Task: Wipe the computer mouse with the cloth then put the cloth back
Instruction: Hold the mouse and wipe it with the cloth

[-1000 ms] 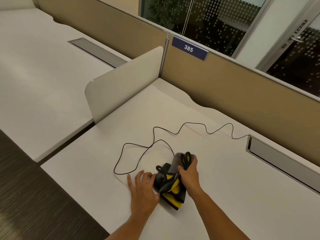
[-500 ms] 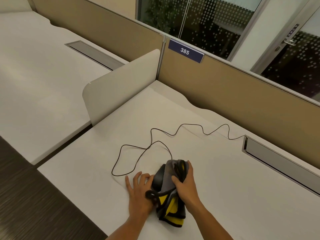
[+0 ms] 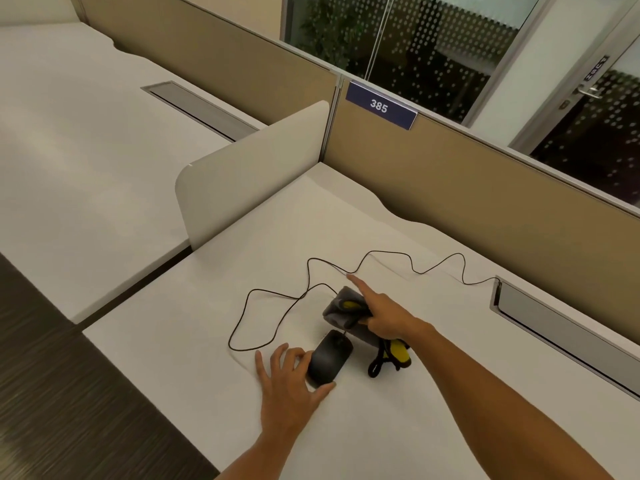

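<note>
Cloth (image 3: pixel 346 311) lifted off mouse (image 3: pixel 329 356) in right hand (image 3: pixel 384 317), left hand (image 3: pixel 289 379) spread beside mouse

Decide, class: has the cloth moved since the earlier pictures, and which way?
Yes. The cloth, gripped by the right hand, has come off the mouse and shifted away from the person, toward the beige partition.

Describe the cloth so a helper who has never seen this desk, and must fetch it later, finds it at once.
On the white desk under the blue 385 sign, find the right hand. It grips the cloth, a bunched grey rag with yellow patches and black trim, unlike the plain black mouse beside it.
</note>
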The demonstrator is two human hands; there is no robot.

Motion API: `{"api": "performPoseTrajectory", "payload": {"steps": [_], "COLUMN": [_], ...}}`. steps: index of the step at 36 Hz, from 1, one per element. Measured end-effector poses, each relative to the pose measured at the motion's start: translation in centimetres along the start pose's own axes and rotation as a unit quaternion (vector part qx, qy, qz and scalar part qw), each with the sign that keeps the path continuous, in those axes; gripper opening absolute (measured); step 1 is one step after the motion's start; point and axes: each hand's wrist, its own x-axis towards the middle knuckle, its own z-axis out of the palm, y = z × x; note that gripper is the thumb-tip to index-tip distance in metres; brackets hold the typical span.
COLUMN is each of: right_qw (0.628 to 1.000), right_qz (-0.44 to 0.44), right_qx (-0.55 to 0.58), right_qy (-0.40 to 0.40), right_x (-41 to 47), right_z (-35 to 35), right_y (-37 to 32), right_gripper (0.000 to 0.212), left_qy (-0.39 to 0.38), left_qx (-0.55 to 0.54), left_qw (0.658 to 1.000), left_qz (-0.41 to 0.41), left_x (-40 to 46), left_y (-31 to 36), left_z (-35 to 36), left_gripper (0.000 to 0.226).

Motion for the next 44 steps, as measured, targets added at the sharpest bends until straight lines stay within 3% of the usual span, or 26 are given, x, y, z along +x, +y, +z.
{"api": "performPoseTrajectory", "payload": {"steps": [7,23,27,30,36,44], "right_qw": [0.993,0.98,0.976,0.971,0.958,0.99], "right_qz": [-0.037,-0.057,-0.068,-0.088,-0.05,-0.005], "right_qx": [-0.072,-0.085,-0.058,0.024,0.274,0.132], "right_qy": [-0.082,-0.173,-0.2,-0.219,-0.07,0.039], "right_x": [2.4,3.3,3.3,3.2,3.0,2.3], "right_z": [0.4,0.6,1.0,0.8,-0.8,-1.1], "right_y": [-1.3,-2.6,-3.0,-3.2,-1.6,0.8], "right_gripper": [0.1,0.094,0.091,0.078,0.067,0.075], "left_qy": [-0.002,-0.009,-0.003,0.009,0.018,0.011], "left_qx": [0.004,0.014,0.005,-0.008,-0.01,0.006], "left_qw": [1.0,1.0,1.0,1.0,1.0,1.0], "left_qz": [-0.002,-0.003,-0.005,-0.001,0.008,0.002], "left_x": [0.1,0.1,0.0,0.0,0.0,0.1], "left_y": [0.1,-0.1,0.1,0.2,-0.1,0.0], "left_z": [0.0,0.3,0.2,0.3,0.5,0.4], "left_gripper": [0.073,0.074,0.074,0.071,0.064,0.068]}}
